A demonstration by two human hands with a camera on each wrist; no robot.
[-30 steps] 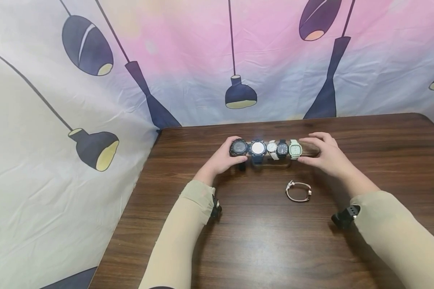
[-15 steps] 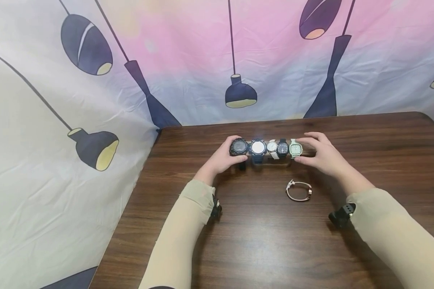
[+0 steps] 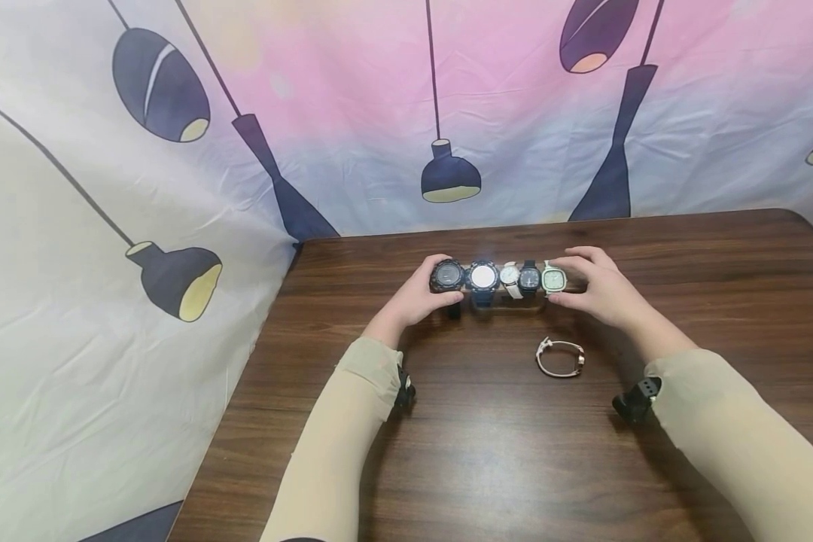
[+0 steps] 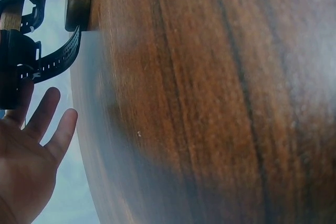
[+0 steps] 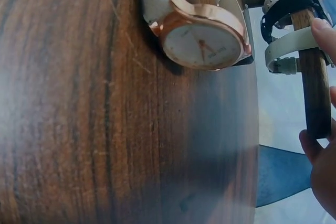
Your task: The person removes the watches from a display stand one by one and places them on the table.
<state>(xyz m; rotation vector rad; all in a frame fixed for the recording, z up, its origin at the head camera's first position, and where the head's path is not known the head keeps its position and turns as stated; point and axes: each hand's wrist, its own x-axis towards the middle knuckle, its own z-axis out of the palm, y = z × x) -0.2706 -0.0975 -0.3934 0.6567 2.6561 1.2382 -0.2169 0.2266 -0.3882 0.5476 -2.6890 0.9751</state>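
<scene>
A wooden watch stand (image 3: 574, 286) stands on the brown table (image 3: 501, 452), its bar carrying several watches. They run from a black watch (image 3: 447, 276) at the left to a pale green watch (image 3: 553, 279) at the right. My left hand (image 3: 416, 297) wraps thumb and fingers round the left end at the black watch. The left wrist view shows that hand (image 4: 31, 156) with its outer fingers straight beside a black strap (image 4: 52, 61). My right hand (image 3: 599, 290) pinches the bar's right end next to the green watch. In the right wrist view its fingertips (image 5: 323, 30) touch the bar (image 5: 315, 77).
A loose watch with a pale strap and rose-gold case (image 3: 559, 357) lies on the table in front of the stand, under my right forearm; it fills the top of the right wrist view (image 5: 202, 38). A printed cloth backdrop (image 3: 406, 113) rises behind and left of the table.
My right hand has slid a little left along the bar, closer to the green watch. The left hand and the watches have stayed put.
</scene>
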